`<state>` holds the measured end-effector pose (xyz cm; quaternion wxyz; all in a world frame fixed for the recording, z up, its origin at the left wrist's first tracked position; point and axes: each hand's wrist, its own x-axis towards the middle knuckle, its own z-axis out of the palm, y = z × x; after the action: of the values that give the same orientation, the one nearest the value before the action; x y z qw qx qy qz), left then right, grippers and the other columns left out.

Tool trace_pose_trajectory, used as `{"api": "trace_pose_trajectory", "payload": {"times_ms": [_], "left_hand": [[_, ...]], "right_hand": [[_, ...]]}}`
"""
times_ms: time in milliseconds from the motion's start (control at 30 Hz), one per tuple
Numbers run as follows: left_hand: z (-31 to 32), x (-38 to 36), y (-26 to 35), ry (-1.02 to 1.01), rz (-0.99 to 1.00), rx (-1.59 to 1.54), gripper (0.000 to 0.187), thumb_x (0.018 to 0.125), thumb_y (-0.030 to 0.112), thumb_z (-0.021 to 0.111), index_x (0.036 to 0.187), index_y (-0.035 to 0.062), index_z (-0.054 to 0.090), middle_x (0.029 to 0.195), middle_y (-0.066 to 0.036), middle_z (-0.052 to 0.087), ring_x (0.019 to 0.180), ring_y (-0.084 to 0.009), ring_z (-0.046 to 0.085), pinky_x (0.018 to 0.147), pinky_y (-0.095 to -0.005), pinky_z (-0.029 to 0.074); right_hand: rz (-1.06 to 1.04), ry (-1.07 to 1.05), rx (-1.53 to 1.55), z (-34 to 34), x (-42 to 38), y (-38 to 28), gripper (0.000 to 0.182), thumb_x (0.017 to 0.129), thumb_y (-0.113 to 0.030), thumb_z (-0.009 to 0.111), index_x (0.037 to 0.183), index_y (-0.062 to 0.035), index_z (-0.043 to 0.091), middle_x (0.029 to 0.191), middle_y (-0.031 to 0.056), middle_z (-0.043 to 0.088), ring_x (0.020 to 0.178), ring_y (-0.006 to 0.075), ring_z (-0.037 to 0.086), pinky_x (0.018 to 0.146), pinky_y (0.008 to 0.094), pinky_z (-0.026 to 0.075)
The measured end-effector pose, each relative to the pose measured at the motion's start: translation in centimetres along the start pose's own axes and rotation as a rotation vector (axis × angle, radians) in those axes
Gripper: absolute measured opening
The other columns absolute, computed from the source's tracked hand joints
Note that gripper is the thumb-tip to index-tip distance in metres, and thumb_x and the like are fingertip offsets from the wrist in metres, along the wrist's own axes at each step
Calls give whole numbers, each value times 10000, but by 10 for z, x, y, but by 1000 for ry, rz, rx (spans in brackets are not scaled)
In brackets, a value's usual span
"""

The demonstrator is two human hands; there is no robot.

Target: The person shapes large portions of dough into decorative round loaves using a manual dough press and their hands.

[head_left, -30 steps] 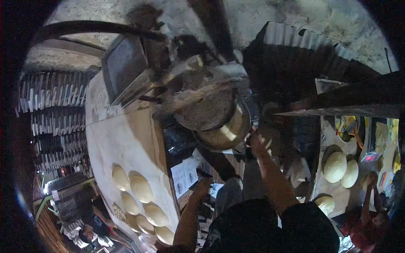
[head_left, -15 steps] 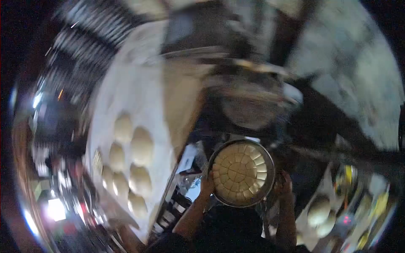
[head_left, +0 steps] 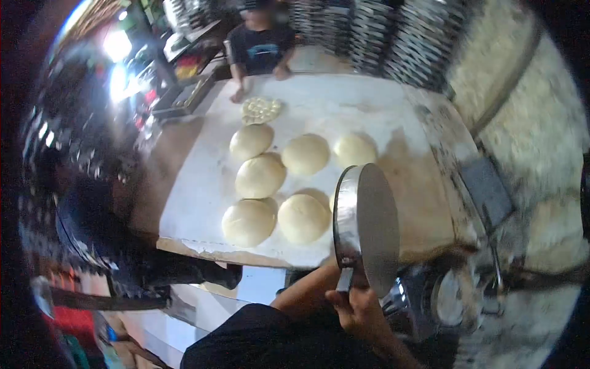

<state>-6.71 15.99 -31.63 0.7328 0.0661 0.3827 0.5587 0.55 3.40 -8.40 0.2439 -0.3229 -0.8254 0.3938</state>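
Observation:
A round metal pan is tipped up on edge in front of me, its flat grey face towards the right and its dark rim towards the left. My right hand is closed around a short metal handle at the pan's lower side. From the left, my left forearm reaches behind the pan, which hides the fingers. The pan's inside faces away, so its contents cannot be seen. Left of it, several smooth dough rounds lie on the white-topped table. One more is partly hidden behind the pan.
Across the table stands a person beside a cut dough round. Tall stacks of metal pans rise at the back. A machine stands at the lower right. A dark-clothed leg is close at the left.
The pan has gone from level, showing scored dough inside, to standing on edge. My view has swung to face the table, and my right hand now grips the handle.

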Motion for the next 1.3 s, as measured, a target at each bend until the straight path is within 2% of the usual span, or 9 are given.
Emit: {"api": "trace_pose_trajectory", "payload": {"times_ms": [100,333,400,533,700,867,1000,1167,1300], "left_hand": [[-44,27,91,90,168,-128,457,1062,369,384,1302,24,562,1203,-131,622,1050,-241,595,930,-400,486],[-189,52,347,394,666,-331,417,1063,339,397,1280,31,575,1172,-114,632,1009,-217,601,905,-383,492],[-240,49,432,480,813,-365,406,1063,330,400,1273,33,579,1163,-110,635,998,-210,603,898,-378,493],[-321,38,539,656,943,-408,383,1063,313,408,1261,37,587,1145,-100,640,974,-196,606,883,-369,497],[-268,47,359,563,606,14,356,1063,292,417,1245,43,596,1123,-88,647,945,-179,610,866,-357,501],[-83,-7,231,-425,-50,661,357,1036,276,469,1295,54,573,1165,-122,660,1045,-226,634,925,-373,499],[-41,-13,202,-1185,115,1042,407,1017,303,520,1321,35,556,1254,-199,628,1111,-369,613,990,-470,471],[30,-27,208,-1349,-137,1352,378,1023,349,508,1221,47,620,1167,-183,657,1096,-337,631,965,-440,485],[77,-54,113,-1585,-100,1164,384,1010,318,537,1273,43,587,1211,-173,642,1091,-331,635,970,-426,489]], "right_hand": [[105,-72,142,-8,40,-7,423,1018,-376,513,756,-44,516,580,102,506,543,188,483,527,383,400],[-73,450,1288,-102,165,27,483,1080,-462,254,785,-113,412,519,30,334,340,116,191,295,299,196],[-150,108,1301,-102,195,30,495,1091,-465,207,799,-103,378,520,16,258,327,99,115,260,289,154],[-50,327,1054,-82,187,60,444,1086,-448,298,794,-122,376,516,3,260,350,92,127,288,296,140],[119,557,972,-84,146,148,451,1061,-455,417,737,-145,369,488,-20,237,360,92,126,314,298,142],[248,753,887,-83,131,152,486,1057,-450,438,673,-165,355,486,-34,243,354,83,150,308,283,151],[426,1468,1074,-66,96,186,501,1050,-471,443,653,-181,346,492,-42,257,364,74,146,302,275,148],[146,1093,1184,-31,13,229,472,1018,-517,469,718,-154,429,549,-62,284,439,102,251,390,276,261],[585,1528,953,34,-9,294,696,914,-723,464,1054,-45,538,757,109,578,645,313,598,568,535,514]]}}
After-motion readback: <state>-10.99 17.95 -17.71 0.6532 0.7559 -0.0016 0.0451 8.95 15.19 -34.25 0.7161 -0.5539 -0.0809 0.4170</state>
